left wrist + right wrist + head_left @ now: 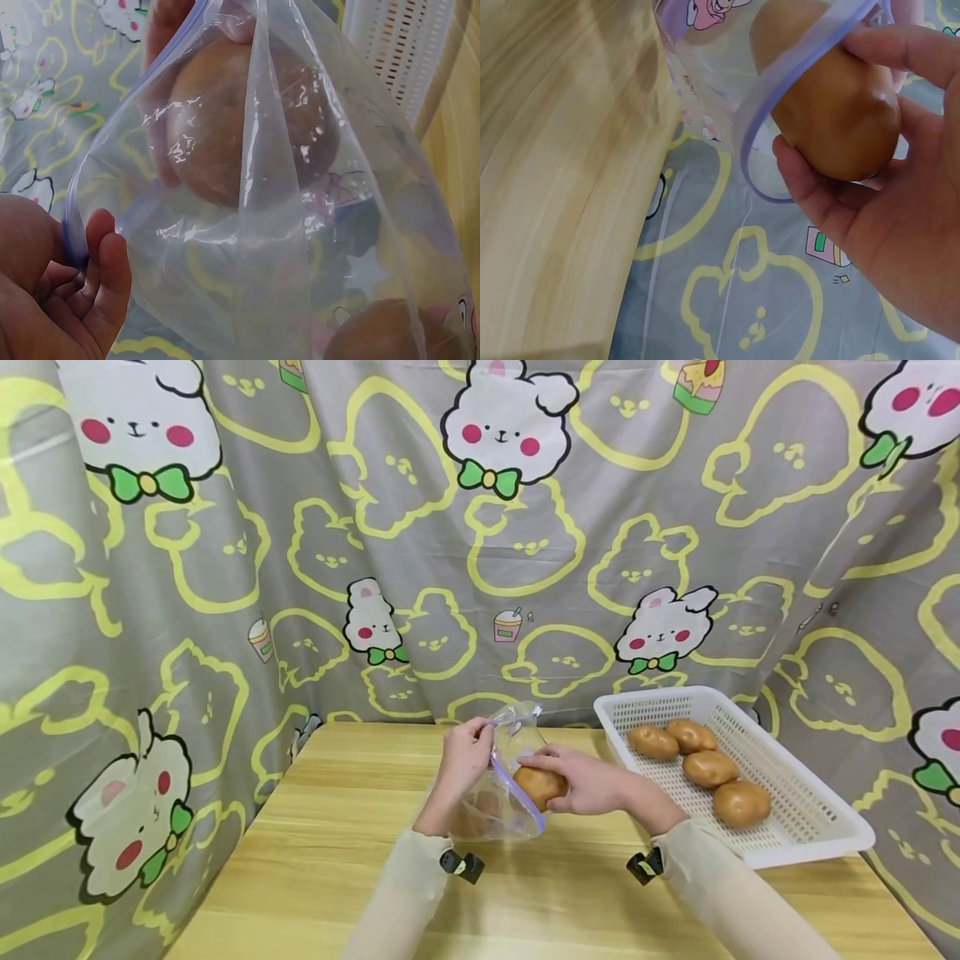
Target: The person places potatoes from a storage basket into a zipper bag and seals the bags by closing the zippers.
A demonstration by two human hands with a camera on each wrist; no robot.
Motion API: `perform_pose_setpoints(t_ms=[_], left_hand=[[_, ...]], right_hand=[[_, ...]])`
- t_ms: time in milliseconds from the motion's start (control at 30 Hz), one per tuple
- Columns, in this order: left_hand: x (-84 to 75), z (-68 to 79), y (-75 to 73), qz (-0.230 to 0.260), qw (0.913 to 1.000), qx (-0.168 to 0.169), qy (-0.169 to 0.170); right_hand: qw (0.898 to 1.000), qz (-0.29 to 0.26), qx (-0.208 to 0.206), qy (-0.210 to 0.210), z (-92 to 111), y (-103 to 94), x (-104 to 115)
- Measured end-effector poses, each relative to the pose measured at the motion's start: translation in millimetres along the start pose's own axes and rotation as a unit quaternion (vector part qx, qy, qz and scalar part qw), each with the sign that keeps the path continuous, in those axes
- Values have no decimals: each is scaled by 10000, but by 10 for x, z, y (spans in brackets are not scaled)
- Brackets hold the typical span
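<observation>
A clear zip bag with a purple zip edge stands mouth open over the wooden table. My left hand pinches the zip edge on the bag's left side; its curled fingers show in the left wrist view. In my right hand is a brown potato, gripped between thumb and fingers and partly inside the bag's mouth. Another potato lies lower in the bag, seen through the plastic.
To the right stands a white plastic basket with several potatoes in it. The wooden table reaches back to a grey curtain printed with cartoon figures. Small black cameras sit on both wrists.
</observation>
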State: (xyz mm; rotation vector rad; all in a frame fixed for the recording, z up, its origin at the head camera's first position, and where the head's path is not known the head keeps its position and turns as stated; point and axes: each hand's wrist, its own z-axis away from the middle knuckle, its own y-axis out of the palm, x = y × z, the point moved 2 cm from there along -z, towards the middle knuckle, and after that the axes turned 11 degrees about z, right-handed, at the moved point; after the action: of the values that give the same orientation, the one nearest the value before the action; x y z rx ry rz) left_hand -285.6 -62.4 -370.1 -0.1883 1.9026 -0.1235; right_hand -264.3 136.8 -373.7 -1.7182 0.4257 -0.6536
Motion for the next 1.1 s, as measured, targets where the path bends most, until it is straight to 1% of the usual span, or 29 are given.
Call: perform_pose_setpoints(t_ms=[167, 267, 333, 400, 567, 667, 933, 1033, 1100], left_hand=[[-17, 4, 9, -46, 10000, -3, 26], [-25, -3, 14, -50, 10000, 8, 16], [-28, -8, 14, -77, 10000, 11, 15], [-31, -9, 14, -100, 9999, 5, 11], [-38, 1, 17, -80, 10000, 32, 15], [-38, 6, 17, 4, 10000, 59, -48], [-47, -11, 15, 51, 10000, 54, -58], [-40, -20, 20, 62, 9999, 58, -76], [-38, -22, 22, 56, 9999, 62, -78]], right_hand=[[9995, -142, 269, 78, -11, 32, -9], [9993, -195, 264, 154, -29, 38, -31], [9995, -210, 203, 125, -52, 42, -44], [9997, -201, 114, 1, -74, 45, -46], [9984, -275, -63, -495, -106, 94, -58], [9973, -409, -55, -603, -111, 127, -70], [9968, -702, 296, -246, -117, 157, -89], [9951, -868, 389, -257, -133, 163, -81], [9950, -870, 428, -235, -147, 173, -78]])
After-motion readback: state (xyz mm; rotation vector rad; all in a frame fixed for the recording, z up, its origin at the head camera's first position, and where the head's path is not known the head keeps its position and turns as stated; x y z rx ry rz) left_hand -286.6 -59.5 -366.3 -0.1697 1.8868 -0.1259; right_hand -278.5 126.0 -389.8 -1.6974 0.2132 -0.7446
